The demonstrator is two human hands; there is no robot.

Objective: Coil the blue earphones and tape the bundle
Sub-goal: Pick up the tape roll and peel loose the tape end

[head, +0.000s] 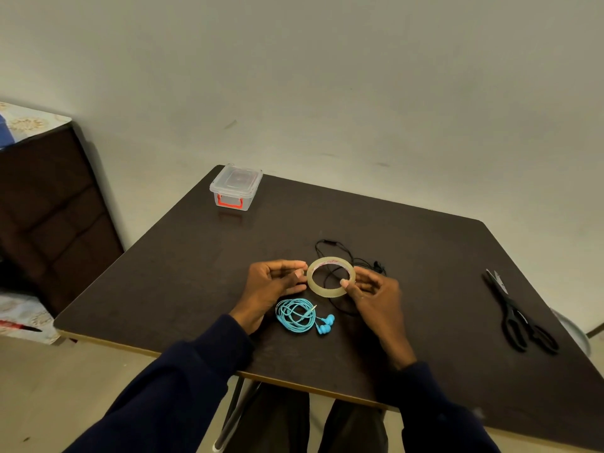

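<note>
Dark-brown laminate, matt and faintly grained, makes up the surface (425, 243), which is pushed against a plain off-white wall. Above its middle, toward the near edge, the right hand (376, 294) pinches the translucent, pale-yellow tape roll (323, 291) by its right rim. Its thumb is in front and its fingers (364, 277) are curled behind, holding the ring tilted up off the surface. The left hand (273, 286) meets the roll's opposite rim with thumb and forefinger tips brought together there. It seems to be feeling for the loose end, though no free strip of tape is visible.

Just below the hands, close to the near edge, lie the rubbery blue earphones (295, 313). The thin cord is already wound into a loose, roughly round coil, with the metal jack lying across it and the two soft-tipped buds poking out on its right side. Nothing binds the coil yet. So the coiling looks done, and what is left is to peel a length of tape, cut or tear it, and wrap it round the bundle.

Behind the roll, farther from the near edge, a thin black wired earphone set (379, 266) sprawls uncoiled. Black-handled scissors (516, 317) lie near the right edge, blades pointing away. At the far left corner stands a small clear plastic box (236, 184) with a red latch — lid on. Beyond the left edge is a dark brown cabinet (49, 207).
</note>
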